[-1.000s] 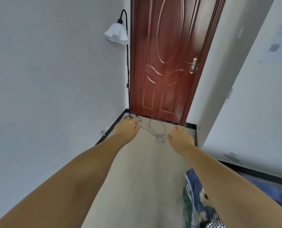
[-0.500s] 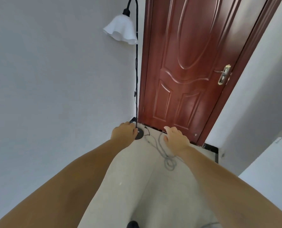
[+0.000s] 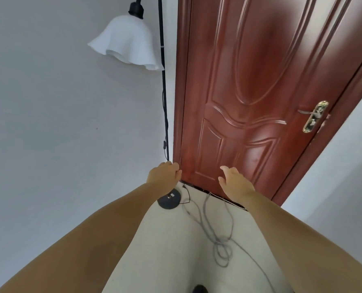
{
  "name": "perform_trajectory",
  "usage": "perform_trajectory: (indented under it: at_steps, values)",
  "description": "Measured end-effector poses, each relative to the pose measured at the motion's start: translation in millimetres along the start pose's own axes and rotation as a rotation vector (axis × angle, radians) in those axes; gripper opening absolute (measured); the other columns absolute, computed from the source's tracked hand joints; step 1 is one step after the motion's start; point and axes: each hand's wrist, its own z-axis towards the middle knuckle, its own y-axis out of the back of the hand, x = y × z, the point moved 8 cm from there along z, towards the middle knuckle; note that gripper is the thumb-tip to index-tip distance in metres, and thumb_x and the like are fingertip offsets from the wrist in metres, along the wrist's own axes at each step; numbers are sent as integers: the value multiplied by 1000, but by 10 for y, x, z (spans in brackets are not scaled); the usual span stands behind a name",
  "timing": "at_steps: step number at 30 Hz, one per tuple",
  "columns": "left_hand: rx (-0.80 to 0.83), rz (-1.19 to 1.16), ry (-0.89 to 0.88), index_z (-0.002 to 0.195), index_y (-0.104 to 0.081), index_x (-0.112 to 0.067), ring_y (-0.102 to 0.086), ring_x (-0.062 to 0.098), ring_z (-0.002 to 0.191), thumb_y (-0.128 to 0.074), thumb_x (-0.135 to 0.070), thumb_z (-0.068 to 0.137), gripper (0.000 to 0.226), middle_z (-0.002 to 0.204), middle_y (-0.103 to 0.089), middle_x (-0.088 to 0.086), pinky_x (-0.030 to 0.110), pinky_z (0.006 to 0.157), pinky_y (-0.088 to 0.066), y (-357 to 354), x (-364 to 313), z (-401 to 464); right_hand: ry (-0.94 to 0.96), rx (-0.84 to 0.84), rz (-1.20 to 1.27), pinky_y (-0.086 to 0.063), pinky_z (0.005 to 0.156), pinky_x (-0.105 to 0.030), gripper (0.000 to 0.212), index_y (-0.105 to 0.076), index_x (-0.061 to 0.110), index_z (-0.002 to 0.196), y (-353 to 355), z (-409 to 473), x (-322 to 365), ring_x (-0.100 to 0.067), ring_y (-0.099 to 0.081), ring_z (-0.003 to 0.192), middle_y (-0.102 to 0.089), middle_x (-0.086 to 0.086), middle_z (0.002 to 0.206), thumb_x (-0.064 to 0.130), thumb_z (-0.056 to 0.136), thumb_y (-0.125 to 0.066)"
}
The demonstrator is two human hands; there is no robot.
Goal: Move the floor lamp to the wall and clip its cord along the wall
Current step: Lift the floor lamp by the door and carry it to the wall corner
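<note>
The floor lamp stands in the far corner by the red door. The left hand curls around its pole. The right hand is wide, holding nothing. The cord lies tangled on the floor.

Door: looking like varnished reddish-brown wood, glossy, catching soft sheen on its moulded panels.
Door handle: showing shiny brass-coloured metal with a silvery lever.
Lamp shade: appearing white and matt, smooth, with a wavy rim; glass or plastic, hard to tell.
Lamp pole: looking like thin black metal, dull finish.
Lamp base: showing a black round disc, matt.
Cord: lying as grey, smooth plastic-coated wire.
Wall: showing pale grey paint, matt, faintly textured.
Floor: looking beige, smooth, low sheen.
</note>
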Motion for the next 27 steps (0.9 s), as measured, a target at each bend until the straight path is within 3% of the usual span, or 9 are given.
perform_trajectory:
  at_steps: [7, 16, 20, 27]
  values:
    - [19, -28, 192, 117, -56, -16, -60, 22, 99, -33, -36, 97, 37, 111, -64, 5, 36, 84, -52, -505, 591, 1444, 153, 83, 29, -49, 90, -45, 46, -31, 18, 142, -414, 1786, 9, -32, -53, 113, -48, -13, 130, 32, 98, -34]
    - [172, -62, 360, 118, -56, -17, -61, 23, 100, -30, -39, 97, 40, 111, -63, 5, 36, 82, -51, -1340, 1239, 2705, 172, 231, 88, -47, 88, -42, 46, -34, 19, 140, -1144, 3556, -142, -33, -55, 113, -49, -13, 129, 34, 97, -34]
    - [260, -111, 442, 117, -56, -18, -59, 24, 103, -31, -36, 97, 36, 113, -63, 5, 36, 85, -50, -1880, 1653, 3222, 152, 259, 97, -41, 77, -36, 44, -37, 20, 138, -1678, 4214, -200, -31, -56, 113, -51, -11, 129, 33, 97, -34]
    - [405, -205, 696, 113, -59, -17, -60, 25, 104, -37, -30, 93, 32, 117, -64, 6, 34, 83, -48, -2861, 2491, 3835, 96, 371, 194, -48, 85, -36, 45, -37, 14, 139, -2633, 5191, -199, -31, -55, 114, -49, -14, 132, 25, 95, -39]
